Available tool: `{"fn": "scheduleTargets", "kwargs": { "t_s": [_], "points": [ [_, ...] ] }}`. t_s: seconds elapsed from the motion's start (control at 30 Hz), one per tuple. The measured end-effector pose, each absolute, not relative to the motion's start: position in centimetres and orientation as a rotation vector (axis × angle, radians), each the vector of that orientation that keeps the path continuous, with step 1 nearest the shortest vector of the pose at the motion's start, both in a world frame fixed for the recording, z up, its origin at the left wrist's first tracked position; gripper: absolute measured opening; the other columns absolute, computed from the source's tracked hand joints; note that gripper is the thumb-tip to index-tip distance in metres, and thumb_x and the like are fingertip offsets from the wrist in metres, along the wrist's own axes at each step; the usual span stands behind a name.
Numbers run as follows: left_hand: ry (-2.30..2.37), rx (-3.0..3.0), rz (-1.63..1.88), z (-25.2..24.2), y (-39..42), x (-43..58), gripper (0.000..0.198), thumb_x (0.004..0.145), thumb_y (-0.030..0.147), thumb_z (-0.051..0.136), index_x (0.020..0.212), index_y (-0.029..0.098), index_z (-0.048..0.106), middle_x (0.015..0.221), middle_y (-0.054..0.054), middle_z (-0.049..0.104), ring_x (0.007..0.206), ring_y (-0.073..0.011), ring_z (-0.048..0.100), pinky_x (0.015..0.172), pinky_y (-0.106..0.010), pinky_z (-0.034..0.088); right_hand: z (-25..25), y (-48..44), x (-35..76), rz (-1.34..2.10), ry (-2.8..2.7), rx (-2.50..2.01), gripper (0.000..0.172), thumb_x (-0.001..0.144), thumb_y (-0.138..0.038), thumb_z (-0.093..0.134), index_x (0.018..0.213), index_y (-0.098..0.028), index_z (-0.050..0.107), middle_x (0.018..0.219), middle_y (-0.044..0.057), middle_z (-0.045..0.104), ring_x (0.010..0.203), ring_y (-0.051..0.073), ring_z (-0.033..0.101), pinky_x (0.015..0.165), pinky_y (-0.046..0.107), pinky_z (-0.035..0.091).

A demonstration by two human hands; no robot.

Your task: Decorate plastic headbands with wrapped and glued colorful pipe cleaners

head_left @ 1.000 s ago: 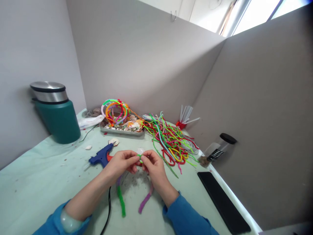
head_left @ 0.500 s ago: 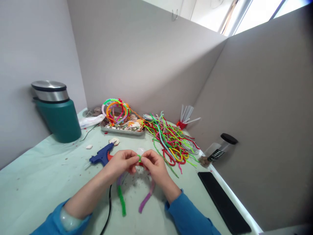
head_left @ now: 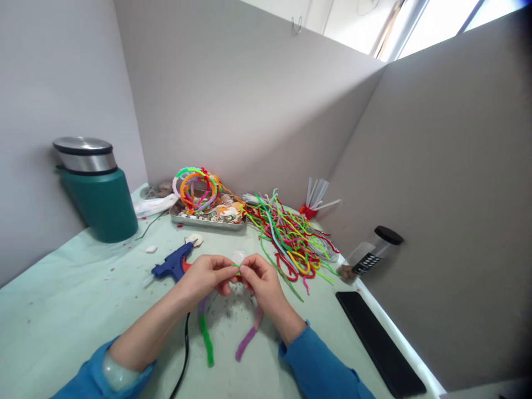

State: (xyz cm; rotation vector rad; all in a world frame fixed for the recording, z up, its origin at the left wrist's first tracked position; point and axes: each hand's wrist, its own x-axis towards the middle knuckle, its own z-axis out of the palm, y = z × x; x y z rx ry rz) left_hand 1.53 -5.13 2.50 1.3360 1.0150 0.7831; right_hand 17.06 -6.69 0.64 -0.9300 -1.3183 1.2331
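My left hand (head_left: pixel 214 272) and my right hand (head_left: pixel 260 277) meet at the middle of the table, thumbs and fingertips pinched on a short green pipe cleaner (head_left: pixel 235 265). Just beneath the fingertips a bit of red shows. Below my hands hang the two ends of a headband wrapped in fuzzy pipe cleaner, a green end (head_left: pixel 206 343) on the left and a purple end (head_left: pixel 246 343) on the right. Its top is mostly hidden behind my fingers. Left of my left hand lies a blue glue gun (head_left: pixel 171 264), its black cord (head_left: pixel 185 349) running under my forearm.
A metal tray (head_left: pixel 208 223) of shells carries several colourful headbands (head_left: pixel 199 188). To its right spreads a heap of pipe cleaners (head_left: pixel 291 238), with glue sticks (head_left: pixel 316 193) behind. A green flask (head_left: pixel 97 199), a clear jar (head_left: pixel 372 252) and a black slab (head_left: pixel 378 341) stand around.
My fingertips have shifted slightly and the green pipe cleaner between them shows less, lying flatter. The headband and the things on the table stay where they were.
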Motion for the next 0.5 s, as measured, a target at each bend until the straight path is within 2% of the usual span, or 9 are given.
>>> {"fn": "scheduleTargets", "kwargs": {
  "t_s": [0.13, 0.27, 0.37, 0.5],
  "points": [
    [0.984, 1.389, 0.706, 2.72, -5.19, 1.38, 0.028, 0.069, 0.040, 0.064, 0.065, 0.012, 0.059, 0.056, 0.001, 0.060, 0.043, -0.0087, 0.053, 0.046, -0.020, 0.040, 0.56, -6.70, 17.19, 1.294, -1.348, -0.905, 0.016, 0.076, -0.031, 0.060, 0.072, -0.018, 0.052, 0.051, -0.007, 0.044, 0.044, 0.006, 0.036, 0.043, 0.018, 0.029],
    [0.959, 1.285, 0.791, 3.06, -5.37, 1.48, 0.028, 0.068, 0.040, 0.066, 0.065, 0.013, 0.058, 0.058, 0.002, 0.060, 0.043, -0.0072, 0.052, 0.047, -0.019, 0.039, 0.55, -6.58, 17.12, 1.228, -1.315, -0.911, 0.013, 0.077, -0.030, 0.059, 0.077, -0.018, 0.054, 0.060, -0.005, 0.051, 0.047, 0.007, 0.042, 0.045, 0.019, 0.034],
    [0.967, 1.202, 0.842, 3.04, -5.32, 1.63, 0.029, 0.068, 0.040, 0.067, 0.062, 0.014, 0.056, 0.052, 0.003, 0.058, 0.041, -0.0066, 0.051, 0.046, -0.018, 0.038, 0.49, -6.66, 16.96, 1.014, -1.327, -0.953, 0.011, 0.079, -0.029, 0.058, 0.084, -0.019, 0.057, 0.068, -0.003, 0.054, 0.054, 0.009, 0.047, 0.050, 0.021, 0.039],
    [0.971, 1.165, 0.843, 2.95, -5.27, 1.76, 0.029, 0.068, 0.039, 0.068, 0.062, 0.013, 0.056, 0.051, 0.003, 0.058, 0.040, -0.0061, 0.050, 0.045, -0.018, 0.037, 0.58, -7.16, 16.83, 0.617, -1.495, -1.009, 0.006, 0.082, -0.023, 0.055, 0.082, -0.019, 0.060, 0.078, 0.002, 0.058, 0.065, 0.013, 0.052, 0.059, 0.024, 0.043]
  ]
}}
